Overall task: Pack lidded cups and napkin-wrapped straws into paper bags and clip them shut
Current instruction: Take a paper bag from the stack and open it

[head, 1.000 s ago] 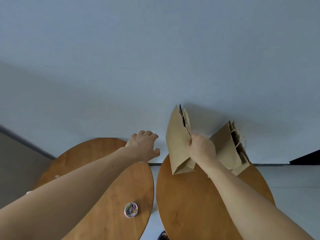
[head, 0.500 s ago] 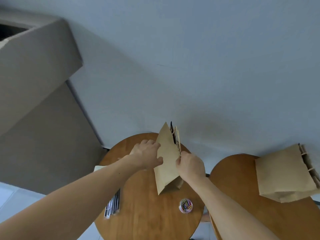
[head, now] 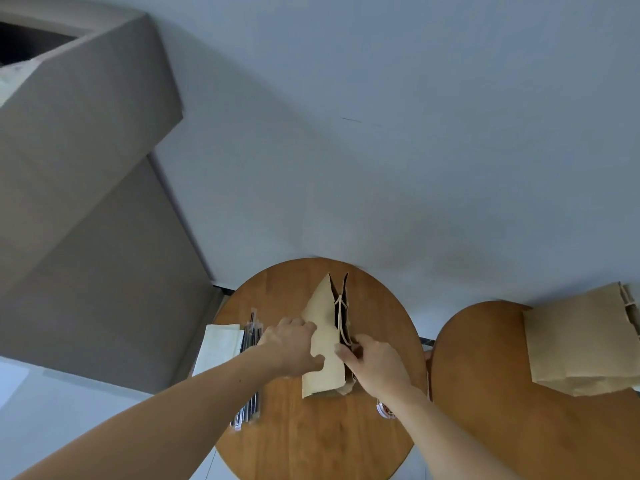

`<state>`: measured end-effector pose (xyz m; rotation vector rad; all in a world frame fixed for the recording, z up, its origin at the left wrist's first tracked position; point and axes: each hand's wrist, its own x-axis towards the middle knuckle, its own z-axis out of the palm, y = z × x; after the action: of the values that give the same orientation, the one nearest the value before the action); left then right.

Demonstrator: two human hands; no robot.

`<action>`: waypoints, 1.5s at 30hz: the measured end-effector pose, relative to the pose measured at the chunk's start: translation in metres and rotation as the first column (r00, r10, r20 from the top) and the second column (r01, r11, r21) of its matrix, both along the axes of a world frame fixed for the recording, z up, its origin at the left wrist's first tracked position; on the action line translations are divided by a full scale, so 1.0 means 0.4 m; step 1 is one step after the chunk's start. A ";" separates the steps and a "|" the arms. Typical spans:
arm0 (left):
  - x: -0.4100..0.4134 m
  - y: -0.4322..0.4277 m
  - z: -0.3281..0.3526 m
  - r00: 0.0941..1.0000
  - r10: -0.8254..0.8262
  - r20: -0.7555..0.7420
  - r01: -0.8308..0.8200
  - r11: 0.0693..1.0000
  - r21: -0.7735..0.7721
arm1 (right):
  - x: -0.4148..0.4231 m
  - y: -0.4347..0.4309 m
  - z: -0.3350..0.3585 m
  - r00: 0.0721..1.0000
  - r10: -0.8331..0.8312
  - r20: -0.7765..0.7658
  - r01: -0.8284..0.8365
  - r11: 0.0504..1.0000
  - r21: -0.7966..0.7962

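Left grip (head: 291,344) and right grip (head: 377,362) on paper bag (head: 323,327) mouth edges.

A round wooden table (head: 311,441) beside another round table (head: 485,410), pale wall (head: 381,133) behind

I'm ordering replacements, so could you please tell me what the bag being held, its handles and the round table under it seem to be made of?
The bag: matte brown kraft paper, by its dull surface and sharp fold creases. Its handles: pale twisted cord, probably paper twine. The table: wood or wood veneer, with faint grain streaks and a smooth, low-sheen finish.
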<state>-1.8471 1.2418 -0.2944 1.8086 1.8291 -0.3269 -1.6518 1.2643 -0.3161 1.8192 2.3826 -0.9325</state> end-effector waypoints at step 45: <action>-0.021 0.096 -0.039 0.874 0.366 0.319 -0.280 0.917 -0.283 | 0.119 0.133 0.010 0.996 0.035 -0.084 -0.059 0.948 -0.313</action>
<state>-1.8555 1.2801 -0.3101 1.2736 1.7077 -0.0582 -1.6040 1.3174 -0.3123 1.6289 2.1488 -1.3118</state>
